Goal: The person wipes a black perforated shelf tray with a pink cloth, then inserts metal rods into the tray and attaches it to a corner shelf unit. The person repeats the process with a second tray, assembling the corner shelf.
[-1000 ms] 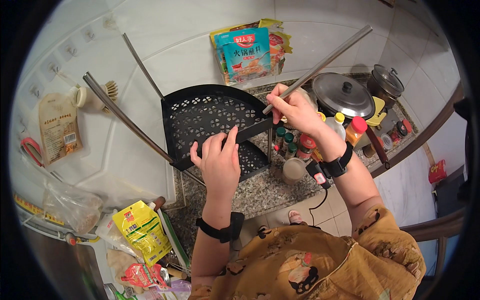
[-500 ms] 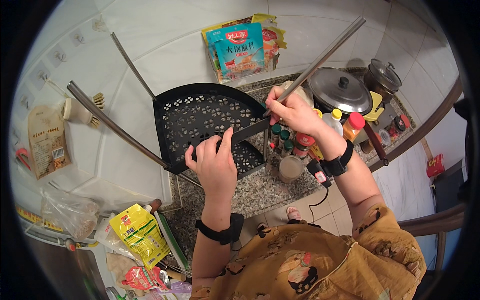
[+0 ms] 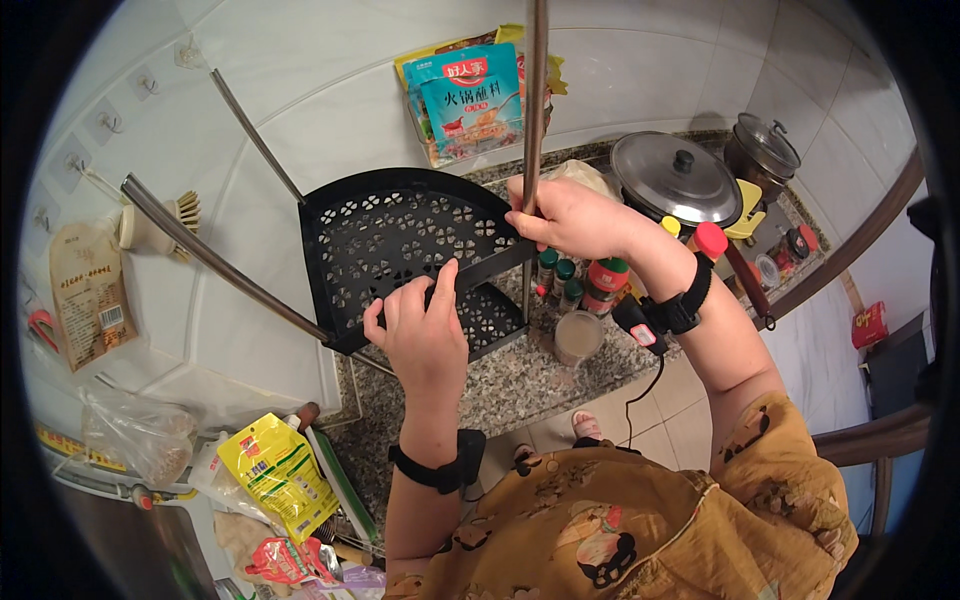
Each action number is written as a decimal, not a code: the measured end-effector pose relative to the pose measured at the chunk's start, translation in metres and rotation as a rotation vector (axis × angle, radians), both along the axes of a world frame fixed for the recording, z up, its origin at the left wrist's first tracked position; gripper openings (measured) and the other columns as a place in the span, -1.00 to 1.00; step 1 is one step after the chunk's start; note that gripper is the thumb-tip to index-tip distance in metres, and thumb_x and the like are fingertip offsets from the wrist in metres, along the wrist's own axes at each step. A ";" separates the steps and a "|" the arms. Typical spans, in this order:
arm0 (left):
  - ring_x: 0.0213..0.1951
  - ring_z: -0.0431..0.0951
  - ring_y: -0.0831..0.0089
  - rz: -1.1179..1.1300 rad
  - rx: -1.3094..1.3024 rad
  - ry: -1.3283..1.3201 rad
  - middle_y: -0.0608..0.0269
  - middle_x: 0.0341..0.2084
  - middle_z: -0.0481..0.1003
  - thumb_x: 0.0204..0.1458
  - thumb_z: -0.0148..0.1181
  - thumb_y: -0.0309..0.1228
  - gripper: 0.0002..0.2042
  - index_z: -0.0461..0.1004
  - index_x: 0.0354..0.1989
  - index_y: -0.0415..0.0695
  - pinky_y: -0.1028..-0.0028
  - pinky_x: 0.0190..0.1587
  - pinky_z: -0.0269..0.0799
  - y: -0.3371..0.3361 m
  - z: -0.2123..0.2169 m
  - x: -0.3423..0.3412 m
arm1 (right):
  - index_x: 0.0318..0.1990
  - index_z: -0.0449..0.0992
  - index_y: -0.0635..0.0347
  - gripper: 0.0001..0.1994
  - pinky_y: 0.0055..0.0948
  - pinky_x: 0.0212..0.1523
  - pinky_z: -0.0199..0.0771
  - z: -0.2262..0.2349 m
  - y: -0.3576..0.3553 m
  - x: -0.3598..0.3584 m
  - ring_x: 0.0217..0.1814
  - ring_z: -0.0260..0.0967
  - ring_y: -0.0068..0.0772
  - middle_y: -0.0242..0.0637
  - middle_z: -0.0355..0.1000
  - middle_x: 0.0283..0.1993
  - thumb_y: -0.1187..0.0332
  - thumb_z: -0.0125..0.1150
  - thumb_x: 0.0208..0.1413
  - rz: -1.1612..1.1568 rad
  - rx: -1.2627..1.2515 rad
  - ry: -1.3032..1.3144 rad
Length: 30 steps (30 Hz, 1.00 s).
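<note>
A black perforated quarter-round shelf tray (image 3: 390,235) of a corner rack sits on metal poles above a speckled granite counter (image 3: 510,385). My left hand (image 3: 425,330) grips the tray's front straight edge, thumb on top. My right hand (image 3: 565,215) is closed around an upright metal pole (image 3: 535,110) at the tray's right corner. Another pole (image 3: 215,260) slants along the tray's left side, and a thin one (image 3: 255,135) rises behind it. A second black tray (image 3: 495,315) lies lower, under the first.
Several small spice bottles (image 3: 575,275) and a cup (image 3: 578,335) stand by the pole's foot. A lidded pot (image 3: 675,180) and a darker pot (image 3: 765,150) sit at right. Seasoning packets (image 3: 470,95) lean on the tiled wall. Bags and a yellow packet (image 3: 275,470) lie lower left.
The pole in my right hand has swung from a slant toward the right to nearly upright. The view has shifted, and my left hand stays on the tray's front edge.
</note>
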<state>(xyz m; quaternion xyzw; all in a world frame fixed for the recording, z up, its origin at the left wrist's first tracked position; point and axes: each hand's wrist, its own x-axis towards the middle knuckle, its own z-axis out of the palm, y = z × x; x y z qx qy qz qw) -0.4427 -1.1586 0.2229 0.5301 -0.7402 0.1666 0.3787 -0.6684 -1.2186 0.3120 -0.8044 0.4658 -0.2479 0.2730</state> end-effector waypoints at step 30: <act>-0.15 0.44 0.35 -0.066 0.013 0.066 0.35 -0.30 0.42 -0.02 0.28 -0.53 -0.62 0.58 0.01 0.12 0.14 0.20 0.07 0.000 0.006 0.002 | -0.08 0.45 0.23 -0.49 -0.45 -0.27 0.39 0.050 -0.014 0.002 -0.27 0.36 -0.51 -0.35 0.48 -0.29 -0.10 0.26 0.16 -0.049 -0.225 -0.622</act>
